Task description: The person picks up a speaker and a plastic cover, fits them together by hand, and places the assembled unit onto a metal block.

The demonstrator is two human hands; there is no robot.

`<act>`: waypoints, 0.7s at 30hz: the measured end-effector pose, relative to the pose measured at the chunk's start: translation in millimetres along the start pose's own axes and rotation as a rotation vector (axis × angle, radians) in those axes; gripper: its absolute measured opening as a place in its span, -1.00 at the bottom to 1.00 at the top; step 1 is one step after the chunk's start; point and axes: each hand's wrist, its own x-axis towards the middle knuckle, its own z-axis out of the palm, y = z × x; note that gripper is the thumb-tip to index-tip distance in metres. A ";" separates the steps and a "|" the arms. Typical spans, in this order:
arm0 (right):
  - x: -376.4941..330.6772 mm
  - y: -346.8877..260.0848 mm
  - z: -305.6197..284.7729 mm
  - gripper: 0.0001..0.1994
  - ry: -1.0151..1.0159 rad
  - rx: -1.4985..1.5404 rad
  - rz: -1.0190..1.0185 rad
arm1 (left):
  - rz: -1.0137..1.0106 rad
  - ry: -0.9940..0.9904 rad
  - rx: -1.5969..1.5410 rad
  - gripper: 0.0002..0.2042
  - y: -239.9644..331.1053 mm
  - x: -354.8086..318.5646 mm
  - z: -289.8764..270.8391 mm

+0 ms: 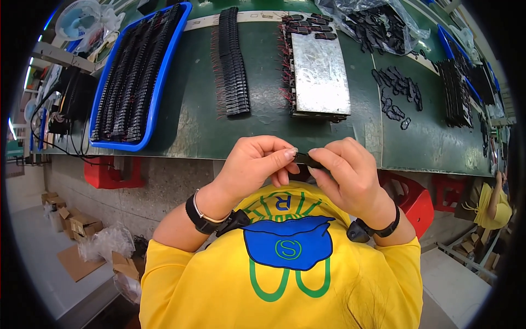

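Observation:
Close to the table's front edge, a small black plastic part (pixel 308 159) is held between my two hands. My left hand (pixel 252 167) pinches its left end between thumb and forefinger. The thumb and fingers of my right hand (pixel 350 174) close on its right end and hide much of it. Just beyond my hands lies a stack of silvery metal plates (pixel 320 74), with black parts and red wires along its left side and far end. To the left, a long row of black parts (pixel 234 71) trails red wires. Loose black ring-like pieces (pixel 399 88) lie scattered on the right.
The green table (pixel 189 109) bears a blue tray (pixel 118 146) of black parts at left. A clear plastic bag (pixel 378 27) of black pieces sits far right, near stacked black plates (pixel 455 93). Red stools (pixel 416 205) stand below; another person (pixel 490 205) is at right.

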 end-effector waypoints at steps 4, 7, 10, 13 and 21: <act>0.5 0.5 1.0 -0.68 -0.004 -0.034 -0.037 | -0.013 -0.005 -0.028 -0.83 0.0 0.1 -1.3; -4.0 -1.1 5.9 -0.69 -0.014 -0.019 0.006 | -0.014 -0.020 -0.064 -0.82 -1.2 -0.6 -2.7; -4.6 -2.2 4.7 -0.68 -0.024 -0.030 0.025 | -0.015 -0.030 -0.090 -0.82 -1.3 -1.5 -3.3; -5.4 -1.8 5.1 -0.68 -0.024 -0.035 0.031 | -0.016 -0.031 -0.106 -0.81 -0.8 -2.1 -3.2; -9.3 1.8 7.3 -0.67 -0.016 -0.026 -0.002 | -0.024 -0.028 -0.072 -0.81 -1.3 -1.6 -2.4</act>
